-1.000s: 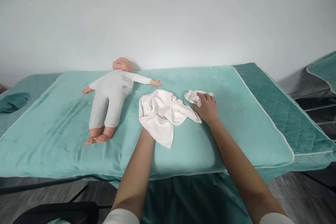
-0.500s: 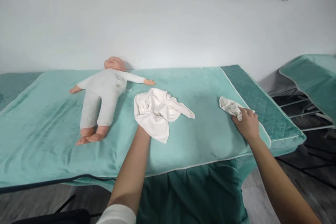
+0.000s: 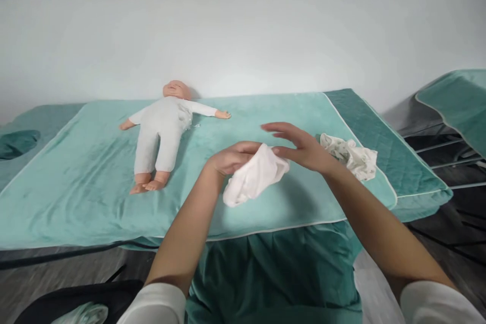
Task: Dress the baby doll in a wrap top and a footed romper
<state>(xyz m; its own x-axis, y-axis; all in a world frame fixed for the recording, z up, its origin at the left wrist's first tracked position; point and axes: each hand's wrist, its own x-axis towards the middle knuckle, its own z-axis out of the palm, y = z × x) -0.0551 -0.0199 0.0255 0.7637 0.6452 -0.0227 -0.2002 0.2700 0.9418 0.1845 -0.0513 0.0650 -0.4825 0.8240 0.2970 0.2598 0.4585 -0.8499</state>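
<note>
My left hand (image 3: 228, 157) is closed on a white cloth garment (image 3: 252, 178) and holds it bunched above the teal mat (image 3: 91, 182). My right hand (image 3: 299, 148) touches the same garment at its upper right edge, thumb against the cloth and the other fingers stretched out to the left. A small patterned white garment (image 3: 351, 156) lies crumpled on the mat just right of my right hand, free of both hands. A baby doll (image 3: 163, 129) in a pale grey suit lies on its back at the far left, arms spread.
The mat covers a table against a white wall; a darker teal quilted cover (image 3: 383, 142) shows at its right end. Another teal-covered table (image 3: 455, 106) stands at far right. A dark teal cloth (image 3: 17, 143) lies at far left. A dark chair (image 3: 76, 304) is below left.
My left hand lifted the white garment off the mat and gathered it. My right hand let go of the small patterned garment near the mat's right edge and came back to the white one.
</note>
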